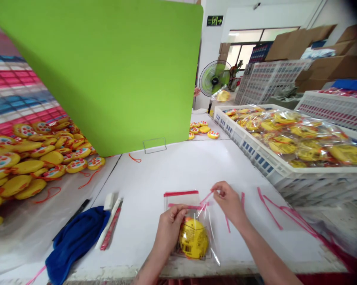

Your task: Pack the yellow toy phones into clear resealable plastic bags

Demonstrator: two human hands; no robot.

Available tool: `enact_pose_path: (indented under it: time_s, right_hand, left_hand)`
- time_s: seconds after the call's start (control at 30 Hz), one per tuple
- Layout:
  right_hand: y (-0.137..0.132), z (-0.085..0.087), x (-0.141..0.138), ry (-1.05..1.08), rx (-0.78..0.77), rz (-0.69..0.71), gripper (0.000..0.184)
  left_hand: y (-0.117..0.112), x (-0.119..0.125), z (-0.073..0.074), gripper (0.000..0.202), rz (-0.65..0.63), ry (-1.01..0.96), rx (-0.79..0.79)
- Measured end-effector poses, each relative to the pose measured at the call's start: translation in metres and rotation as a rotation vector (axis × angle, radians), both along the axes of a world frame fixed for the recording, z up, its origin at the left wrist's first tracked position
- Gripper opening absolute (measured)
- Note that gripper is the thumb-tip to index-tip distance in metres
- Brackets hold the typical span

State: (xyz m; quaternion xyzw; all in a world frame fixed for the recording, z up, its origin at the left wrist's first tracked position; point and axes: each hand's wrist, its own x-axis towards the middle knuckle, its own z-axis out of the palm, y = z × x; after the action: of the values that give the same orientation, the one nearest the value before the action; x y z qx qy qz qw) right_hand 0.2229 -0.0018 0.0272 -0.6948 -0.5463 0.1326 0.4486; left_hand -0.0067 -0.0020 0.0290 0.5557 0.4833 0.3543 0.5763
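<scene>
A yellow round toy (pixel 193 239) lies inside a clear plastic bag (pixel 214 245) near the table's front edge. My left hand (pixel 171 225) pinches the bag's upper part, thumb and fingers together by a pink line across it. To the right and slightly above the bag, my right hand (pixel 227 198) pinches a thin pink strip (pixel 206 198) that slants down toward the bag's pink line. Another clear bag piece with a red top band (pixel 181 193) shows just behind. Loose pink strips (pixel 270 209) lie right of my right hand.
A green board (pixel 122 79) stands across the table. Yellow toys (pixel 33 158) are heaped at left. A blue cloth (pixel 77 237), a white pen (pixel 109 221) and a red-patterned stick (pixel 111 229) lie left. A white crate (pixel 270 174) of bagged toys stands right.
</scene>
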Motion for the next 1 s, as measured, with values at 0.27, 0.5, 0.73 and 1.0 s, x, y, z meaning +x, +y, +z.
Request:
enact_pose_path:
  time_s: [0.27,0.5,0.73,1.0]
  right_hand:
    - [-0.014,-0.037,0.114,-0.202,-0.207,-0.231,0.031]
    - [-0.009,-0.047,0.108,-0.603,-0.133,-0.057,0.038]
    - [-0.015,-0.024,0.054,-0.646,-0.017,0.088,0.039]
    - [-0.033,-0.043,0.03,-0.753,-0.166,0.25,0.047]
  left_hand:
    - [0.007,-0.011,-0.034,0.029,0.017,-0.182,-0.174]
    - [0.006,-0.013,-0.03,0.029,-0.008,-0.191,-0.167]
    - [0.008,-0.014,-0.032,0.033,0.002,-0.14,-0.117]
    - [0.01,-0.015,-0.027,0.037,0.012,-0.085,-0.131]
